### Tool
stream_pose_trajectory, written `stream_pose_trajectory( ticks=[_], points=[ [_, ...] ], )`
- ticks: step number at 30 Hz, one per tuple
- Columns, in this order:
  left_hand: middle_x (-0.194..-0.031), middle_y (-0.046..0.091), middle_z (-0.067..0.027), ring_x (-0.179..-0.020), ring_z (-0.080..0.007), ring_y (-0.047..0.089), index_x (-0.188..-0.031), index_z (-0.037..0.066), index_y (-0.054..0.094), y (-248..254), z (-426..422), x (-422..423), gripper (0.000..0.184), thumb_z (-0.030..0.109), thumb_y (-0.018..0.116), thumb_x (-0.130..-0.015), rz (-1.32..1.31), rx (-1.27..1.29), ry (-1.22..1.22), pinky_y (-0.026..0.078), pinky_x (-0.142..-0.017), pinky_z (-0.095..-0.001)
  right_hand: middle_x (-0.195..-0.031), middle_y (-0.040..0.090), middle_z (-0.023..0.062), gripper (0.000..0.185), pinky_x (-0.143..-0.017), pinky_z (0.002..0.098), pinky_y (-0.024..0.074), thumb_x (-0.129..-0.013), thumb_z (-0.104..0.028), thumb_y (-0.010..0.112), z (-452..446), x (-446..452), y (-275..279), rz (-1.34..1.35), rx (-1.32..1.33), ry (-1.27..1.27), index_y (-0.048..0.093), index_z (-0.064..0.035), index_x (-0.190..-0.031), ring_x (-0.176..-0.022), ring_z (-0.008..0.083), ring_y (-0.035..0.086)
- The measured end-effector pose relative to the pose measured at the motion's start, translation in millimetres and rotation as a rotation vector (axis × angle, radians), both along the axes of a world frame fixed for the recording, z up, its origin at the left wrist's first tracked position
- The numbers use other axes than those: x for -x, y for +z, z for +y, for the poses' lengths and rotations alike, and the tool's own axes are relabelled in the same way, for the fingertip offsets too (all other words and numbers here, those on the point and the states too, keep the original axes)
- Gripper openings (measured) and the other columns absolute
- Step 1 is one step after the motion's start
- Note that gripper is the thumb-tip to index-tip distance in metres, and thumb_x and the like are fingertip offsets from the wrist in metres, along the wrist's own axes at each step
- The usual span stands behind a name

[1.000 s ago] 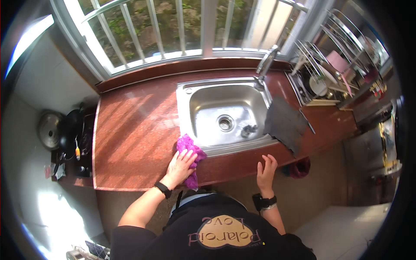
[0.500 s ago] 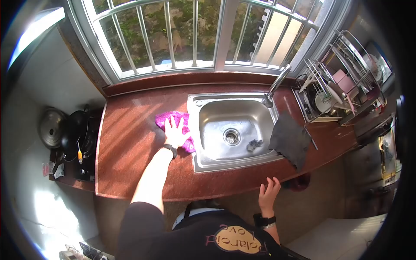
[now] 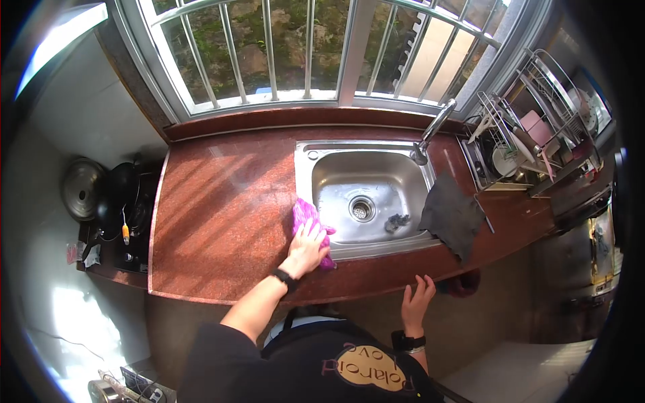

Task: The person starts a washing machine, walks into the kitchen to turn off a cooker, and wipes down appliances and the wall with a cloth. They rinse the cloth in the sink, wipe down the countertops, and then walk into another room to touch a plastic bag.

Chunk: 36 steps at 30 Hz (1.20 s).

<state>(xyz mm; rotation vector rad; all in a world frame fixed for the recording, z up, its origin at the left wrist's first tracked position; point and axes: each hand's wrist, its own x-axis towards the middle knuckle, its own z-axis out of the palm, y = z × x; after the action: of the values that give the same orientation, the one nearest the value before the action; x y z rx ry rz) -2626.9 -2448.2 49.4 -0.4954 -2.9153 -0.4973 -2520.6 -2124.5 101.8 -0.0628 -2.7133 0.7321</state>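
Note:
A bunched magenta cloth (image 3: 306, 212) lies over the front left corner of the steel sink (image 3: 363, 180) and the red countertop (image 3: 222, 215) beside it. On top of the cloth rests my left hand (image 3: 308, 251), its fingers pressing the fabric down and curled slightly over it. My right hand (image 3: 418, 303) hangs in the air just off the counter's front edge, fingers apart and holding nothing. A dark grey cloth (image 3: 451, 215) drapes over the sink's right rim. Inside the basin, a dark scrubber (image 3: 396, 222) sits right of the drain.
The faucet (image 3: 433, 131) rises at the sink's back right corner. A dish rack (image 3: 531, 134) with dishes stands at the right. A thin stick (image 3: 484, 215) lies beside the grey cloth. At the far left are a wok (image 3: 123, 185), a lid (image 3: 83, 191) and a stove.
The magenta cloth and my left hand moved left and back along the counter, then returned right and forward to the sink's front left corner. My right hand has stayed off the counter's edge.

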Motion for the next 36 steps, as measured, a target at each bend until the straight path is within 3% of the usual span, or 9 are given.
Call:
stream_pose_trajectory(
  ticks=[5, 8, 13, 16, 17, 20, 26, 31, 36],
  points=[
    [-0.126, 0.052, -0.0131, -0.122, -0.0299, 0.044, -0.120, 0.008, 0.056, 32.9, -3.7, -67.8, 0.051, 0.037, 0.064, -0.079, -0.073, -0.016, 0.008, 0.035, -0.103, -0.0427, -0.124, 0.038, 0.0225, 0.039, -0.098, 0.0467, 0.0320, -0.083, -0.010, 0.059, -13.2, 12.4, -11.2, 0.023, 0.016, 0.029, 0.049, 0.0005, -0.119, -0.116, 0.0393, 0.037],
    [-0.123, 0.053, -0.0116, -0.124, -0.0304, 0.043, -0.118, 0.009, 0.057, 31.0, -13.1, -53.7, 0.051, 0.040, 0.064, -0.079, 0.024, 0.001, -0.030, 0.029, -0.105, -0.0489, -0.124, 0.038, 0.0230, 0.039, -0.098, 0.0477, 0.0316, -0.083, -0.010, 0.059, -14.5, 11.6, -20.3, 0.007, -0.025, 0.026, 0.049, 0.0009, -0.119, -0.115, 0.0399, 0.037],
    [-0.120, 0.053, -0.0111, -0.124, -0.0335, 0.039, -0.109, 0.012, 0.060, 9.6, -38.1, 64.6, 0.041, 0.042, 0.054, -0.081, 0.056, 0.126, -0.015, 0.027, -0.104, -0.0531, -0.124, 0.037, 0.0240, 0.038, -0.098, 0.0482, 0.0313, -0.083, -0.010, 0.058, -14.9, 14.4, -14.6, -0.026, -0.023, -0.008, 0.048, 0.0018, -0.118, -0.115, 0.0401, 0.036],
    [-0.119, 0.052, -0.0106, -0.124, -0.0335, 0.036, -0.113, 0.017, 0.059, 38.2, -65.2, 147.4, 0.039, 0.036, 0.056, -0.078, -0.233, -0.057, -0.093, 0.026, -0.103, -0.0539, -0.124, 0.036, 0.0245, 0.039, -0.098, 0.0482, 0.0314, -0.084, -0.010, 0.058, -12.6, 15.4, -10.7, -0.029, -0.029, -0.056, 0.047, 0.0021, -0.119, -0.115, 0.0404, 0.036],
    [-0.120, 0.052, -0.0099, -0.127, -0.0327, 0.035, -0.113, 0.017, 0.058, 18.8, -68.3, 172.5, 0.039, 0.036, 0.058, -0.078, -0.109, 0.067, -0.022, 0.025, -0.104, -0.0551, -0.124, 0.036, 0.0248, 0.039, -0.098, 0.0481, 0.0314, -0.084, -0.010, 0.058, -12.1, 15.1, -11.0, -0.036, -0.025, -0.071, 0.047, 0.0022, -0.119, -0.115, 0.0406, 0.036],
    [-0.138, 0.040, -0.0126, -0.134, -0.0319, 0.028, -0.132, 0.014, 0.043, 21.0, -71.7, 229.6, 0.059, 0.041, 0.057, -0.081, -0.173, 0.104, 0.143, 0.019, -0.109, -0.0561, -0.125, 0.036, 0.0253, 0.039, -0.098, 0.0483, 0.0311, -0.083, -0.010, 0.058, -11.0, 11.2, -16.2, -0.060, -0.011, -0.123, 0.047, 0.0023, -0.119, -0.115, 0.0413, 0.035],
    [-0.152, 0.020, -0.0138, -0.141, -0.0310, 0.014, -0.142, 0.014, 0.031, -5.5, -80.8, 287.7, 0.067, 0.045, 0.052, -0.086, -0.166, 0.061, 0.418, 0.011, -0.113, -0.0529, -0.132, 0.030, 0.0264, 0.050, -0.102, 0.0492, 0.0272, -0.085, -0.012, 0.057, -10.8, 11.6, -30.7, -0.061, -0.024, -0.286, 0.039, 0.0009, -0.129, -0.120, 0.0419, 0.032],
    [-0.148, 0.029, -0.0125, -0.139, -0.0318, 0.021, -0.140, 0.014, 0.035, -24.3, -61.9, 308.8, 0.059, 0.041, 0.049, -0.089, -0.067, 0.057, 0.587, 0.013, -0.111, -0.0555, -0.138, 0.024, 0.0270, 0.052, -0.105, 0.0514, 0.0216, -0.088, -0.015, 0.055, -8.8, 26.5, -50.4, -0.066, 0.014, -0.440, 0.035, -0.0006, -0.134, -0.127, 0.0441, 0.025],
    [-0.144, 0.036, -0.0122, -0.137, -0.0311, 0.025, -0.138, 0.014, 0.039, -38.7, -5.1, 335.4, 0.053, 0.038, 0.044, -0.092, 0.038, 0.096, 0.488, 0.013, -0.112, -0.0537, -0.142, 0.015, 0.0289, 0.052, -0.107, 0.0593, 0.0114, -0.089, -0.020, 0.052, -21.4, 34.6, -49.8, -0.170, -0.052, -0.420, 0.035, 0.0015, -0.133, -0.134, 0.0502, 0.006]
  ],
)
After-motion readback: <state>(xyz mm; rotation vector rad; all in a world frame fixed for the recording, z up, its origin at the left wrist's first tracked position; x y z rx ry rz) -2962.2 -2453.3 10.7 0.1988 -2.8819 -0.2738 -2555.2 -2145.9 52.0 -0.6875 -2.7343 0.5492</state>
